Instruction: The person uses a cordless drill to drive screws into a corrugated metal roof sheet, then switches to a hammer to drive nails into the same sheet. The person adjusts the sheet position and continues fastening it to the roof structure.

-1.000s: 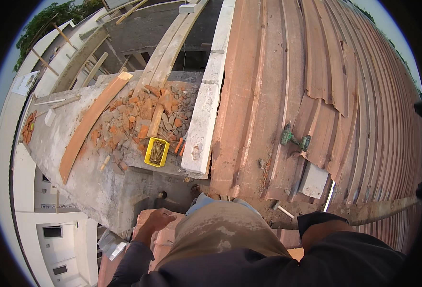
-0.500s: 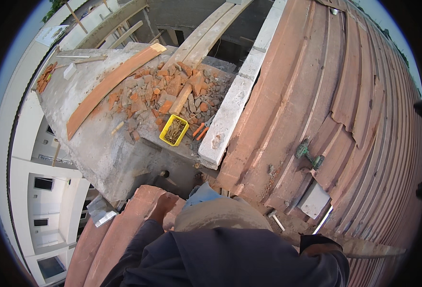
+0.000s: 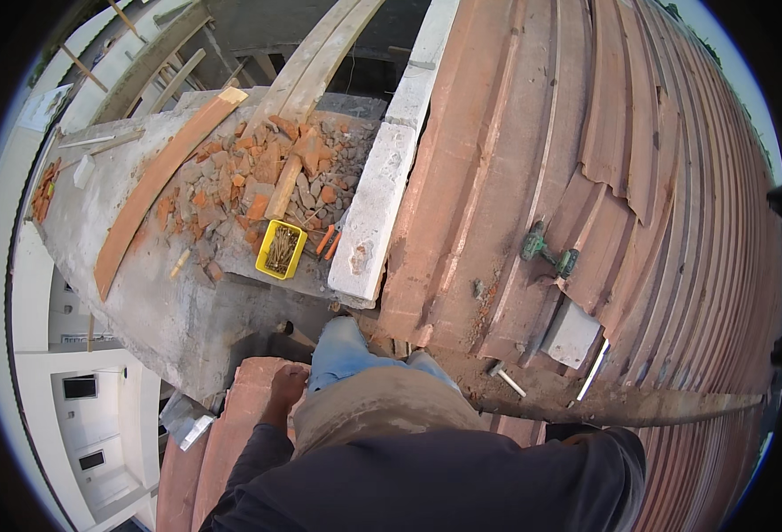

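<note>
My left hand [image 3: 290,383] hangs beside my left thigh, in front of a reddish-brown roof sheet [image 3: 253,381]. Its back and knuckles show, but the fingers are too small and hidden to read, and no tool shows in it. My right hand is out of sight; only the dark right sleeve [image 3: 608,452] shows at the lower right. Beyond my legs, a yellow box of screws or nails [image 3: 281,249] sits on the concrete slab, with orange-handled pliers [image 3: 327,241] beside it. To the right, a green cordless drill [image 3: 550,251] lies on the metal roofing.
Broken brick rubble [image 3: 258,182] and a long wooden board [image 3: 165,191] cover part of the slab. A white concrete beam [image 3: 375,213] borders the ribbed roofing [image 3: 470,177]. A pale-handled hammer [image 3: 508,379] and a light block [image 3: 571,335] lie at right. The slab's left edge drops away.
My view has shifted, so the slab and tools appear further left. My jeans-clad legs show more. The bare right forearm skin seen before is now out of sight.
</note>
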The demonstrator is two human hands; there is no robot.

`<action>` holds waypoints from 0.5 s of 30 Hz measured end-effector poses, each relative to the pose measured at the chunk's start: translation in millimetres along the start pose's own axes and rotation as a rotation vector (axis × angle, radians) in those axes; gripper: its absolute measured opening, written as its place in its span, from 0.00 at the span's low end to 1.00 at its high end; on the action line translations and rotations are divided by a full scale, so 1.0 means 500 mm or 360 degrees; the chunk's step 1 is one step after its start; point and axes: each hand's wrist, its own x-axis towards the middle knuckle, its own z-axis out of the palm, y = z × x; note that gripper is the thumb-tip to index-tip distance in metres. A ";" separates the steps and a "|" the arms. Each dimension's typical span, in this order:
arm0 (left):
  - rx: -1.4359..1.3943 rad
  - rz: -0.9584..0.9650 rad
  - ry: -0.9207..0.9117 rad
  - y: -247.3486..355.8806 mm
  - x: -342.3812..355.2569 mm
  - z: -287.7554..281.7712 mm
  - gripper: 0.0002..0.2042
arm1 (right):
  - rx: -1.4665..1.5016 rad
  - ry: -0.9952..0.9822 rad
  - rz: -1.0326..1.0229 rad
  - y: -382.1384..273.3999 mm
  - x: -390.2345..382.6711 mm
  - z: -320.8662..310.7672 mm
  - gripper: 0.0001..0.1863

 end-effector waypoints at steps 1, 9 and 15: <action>-0.0028 -0.0001 0.0029 0.026 0.009 -0.011 0.18 | -0.0006 0.0038 0.0018 0.003 -0.006 -0.001 0.34; 0.0359 0.0486 -0.0141 0.203 0.247 -0.167 0.17 | 0.0298 0.1084 -0.0003 0.101 -0.068 0.056 0.35; 0.0442 0.0851 -0.0390 0.387 0.441 -0.229 0.16 | -0.0245 0.3149 0.0596 0.377 -0.124 0.106 0.25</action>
